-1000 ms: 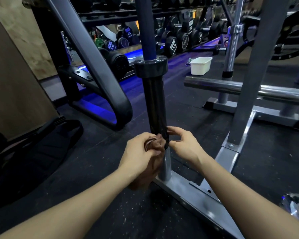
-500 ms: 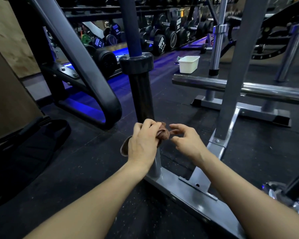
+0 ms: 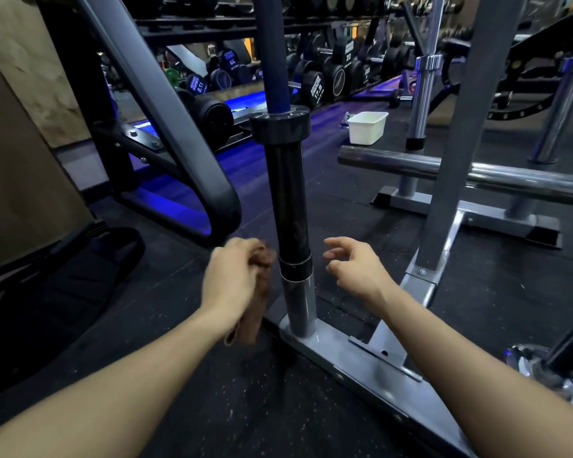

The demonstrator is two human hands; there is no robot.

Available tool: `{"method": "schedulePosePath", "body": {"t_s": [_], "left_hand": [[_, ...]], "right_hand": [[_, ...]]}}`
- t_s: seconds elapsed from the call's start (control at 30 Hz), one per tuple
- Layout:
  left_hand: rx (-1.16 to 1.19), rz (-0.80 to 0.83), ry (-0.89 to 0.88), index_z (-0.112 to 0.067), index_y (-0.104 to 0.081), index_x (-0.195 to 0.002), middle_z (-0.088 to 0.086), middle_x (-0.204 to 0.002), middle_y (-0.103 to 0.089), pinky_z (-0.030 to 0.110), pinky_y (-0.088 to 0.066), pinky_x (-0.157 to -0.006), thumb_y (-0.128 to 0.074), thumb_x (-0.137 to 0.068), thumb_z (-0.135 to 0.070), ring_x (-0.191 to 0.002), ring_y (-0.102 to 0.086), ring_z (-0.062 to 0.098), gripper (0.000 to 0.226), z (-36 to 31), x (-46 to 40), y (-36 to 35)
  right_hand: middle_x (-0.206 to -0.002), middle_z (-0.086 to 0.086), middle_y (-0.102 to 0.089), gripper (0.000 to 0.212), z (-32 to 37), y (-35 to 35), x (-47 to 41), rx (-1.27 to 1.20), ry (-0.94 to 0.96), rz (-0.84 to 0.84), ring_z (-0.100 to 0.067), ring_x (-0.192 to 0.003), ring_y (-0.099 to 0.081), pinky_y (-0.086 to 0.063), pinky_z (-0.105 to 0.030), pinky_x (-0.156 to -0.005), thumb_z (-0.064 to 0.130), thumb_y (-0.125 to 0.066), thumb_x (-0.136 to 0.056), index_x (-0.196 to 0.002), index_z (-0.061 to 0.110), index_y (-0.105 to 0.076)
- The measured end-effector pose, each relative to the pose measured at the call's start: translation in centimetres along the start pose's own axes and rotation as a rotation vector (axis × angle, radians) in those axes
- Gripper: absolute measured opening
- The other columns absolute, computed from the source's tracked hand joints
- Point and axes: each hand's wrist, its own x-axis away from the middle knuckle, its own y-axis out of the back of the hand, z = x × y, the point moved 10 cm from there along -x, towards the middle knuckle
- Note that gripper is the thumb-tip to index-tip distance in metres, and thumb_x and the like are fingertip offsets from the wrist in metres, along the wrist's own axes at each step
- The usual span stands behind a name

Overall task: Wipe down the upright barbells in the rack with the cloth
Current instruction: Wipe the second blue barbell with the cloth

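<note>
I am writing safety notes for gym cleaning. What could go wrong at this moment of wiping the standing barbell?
1. The cloth hangs bunched from the left hand, beside the barbell sleeve and not around it, so the next stroke may miss part of the surface.
2. The right hand is open and touches nothing; an unsteadied barbell might rock in its holder tube.
3. A loose cloth end could snag on the rack base.

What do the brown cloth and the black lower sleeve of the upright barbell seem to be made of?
The brown cloth looks like soft woven fabric: it bunches and hangs limp from the left hand. The black barbell sleeve looks like glossy coated or painted metal, since it carries long reflections; the coating cannot be told.
</note>
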Motion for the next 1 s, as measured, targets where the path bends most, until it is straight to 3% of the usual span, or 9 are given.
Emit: {"method": "schedulePosePath", "body": {"t_s": [0.1,0.23,0.43,0.53,0.63,0.7,0.8,0.9,1.0], "left_hand": [[0.13,-0.141,0.006,-0.018,-0.064,-0.119,0.004,-0.115,-0.063,0.02,-0.036,-0.089,-0.07,-0.079,-0.006,-0.108,-0.057,0.023,0.043,-0.2,-1.3,2.3],[0.308,-0.122,0.089,-0.015,-0.064,-0.116,0.003,-0.115,-0.064,0.015,-0.035,-0.088,-0.072,-0.079,-0.009,-0.107,-0.058,0.019,0.039,-1.7,-1.9,0.1],[0.18,0.062,0.109,-0.019,-0.066,-0.111,-0.001,-0.112,-0.066,0.022,-0.039,-0.087,-0.072,-0.08,-0.015,-0.105,-0.06,0.018,0.032,-0.2,0.3,-3.1],[0.253,0.232,0.069,-0.023,-0.072,-0.096,-0.008,-0.091,-0.071,0.019,-0.045,-0.077,-0.081,-0.069,-0.019,-0.088,-0.064,0.008,0.03,-0.3,0.3,-3.8],[0.521,0.347,0.288,-0.016,-0.072,-0.09,-0.002,-0.082,-0.072,0.024,-0.051,-0.077,-0.083,-0.069,-0.014,-0.079,-0.066,0.015,0.024,1.1,1.6,-5.2],[0.884,0.361,0.534,-0.002,-0.066,-0.103,0.011,-0.087,-0.07,0.037,-0.055,-0.079,-0.073,-0.079,-0.005,-0.077,-0.066,0.026,0.025,1.7,2.7,-6.3],[1.206,0.37,0.66,0.004,-0.056,-0.113,0.016,-0.087,-0.064,0.033,-0.055,-0.064,-0.055,-0.091,0.001,-0.073,-0.063,0.024,0.022,-0.2,2.8,-6.5],[1.33,0.392,0.681,0.001,-0.051,-0.121,0.014,-0.088,-0.063,0.029,-0.054,-0.05,-0.049,-0.095,-0.002,-0.072,-0.063,0.022,0.026,-2.1,2.8,-6.4],[1.213,0.461,0.625,-0.009,-0.047,-0.121,0.008,-0.091,-0.061,0.036,-0.053,-0.064,-0.052,-0.097,-0.015,-0.074,-0.06,0.019,0.025,-2.7,2.8,-6.2]], "right_hand": [[-0.108,0.0,-0.062,0.048,0.4,0.4,-0.6,-0.026,0.013,-0.053,-0.02,-0.098,-0.062,-0.048,-0.029,-0.074,-0.001,-0.05,-0.085,-0.129,0.017,-0.055],[-0.109,0.0,-0.062,0.047,1.1,-0.7,-0.8,0.004,0.027,-0.032,-0.018,-0.096,-0.059,-0.046,-0.029,-0.077,-0.002,-0.05,-0.085,-0.129,0.014,-0.055],[-0.108,-0.001,-0.06,0.045,0.8,-1.0,0.1,0.069,0.003,-0.013,-0.019,-0.103,-0.059,-0.046,-0.03,-0.087,-0.001,-0.05,-0.085,-0.128,0.014,-0.055],[-0.097,0.0,-0.063,0.031,1.4,-1.2,0.8,0.109,0.051,-0.023,-0.017,-0.097,-0.06,-0.048,-0.029,-0.085,-0.004,-0.05,-0.082,-0.104,0.014,-0.063],[-0.087,0.005,-0.063,0.022,3.0,-1.6,1.8,0.1,0.133,-0.008,-0.013,-0.086,-0.058,-0.044,-0.025,-0.076,-0.002,-0.053,-0.084,-0.085,0.019,-0.061],[-0.09,0.006,-0.065,0.012,3.7,-2.5,2.8,0.084,0.196,0.075,-0.012,-0.087,-0.061,-0.048,-0.028,-0.079,0.009,-0.06,-0.088,-0.09,0.021,-0.063],[-0.118,0.006,-0.061,0.025,4.0,-3.4,4.6,0.067,0.252,0.209,-0.009,-0.108,-0.059,-0.046,-0.028,-0.097,0.029,-0.062,-0.092,-0.116,0.034,-0.059],[-0.124,0.012,-0.054,0.038,5.2,-2.3,5.6,0.072,0.329,0.187,0.002,-0.117,-0.048,-0.034,-0.009,-0.1,0.027,-0.063,-0.09,-0.122,0.044,-0.05],[-0.114,0.006,-0.058,0.041,5.9,-0.9,5.3,0.178,0.401,0.032,-0.001,-0.108,-0.052,-0.037,-0.01,-0.095,0.023,-0.071,-0.084,-0.122,0.035,-0.059]]}}
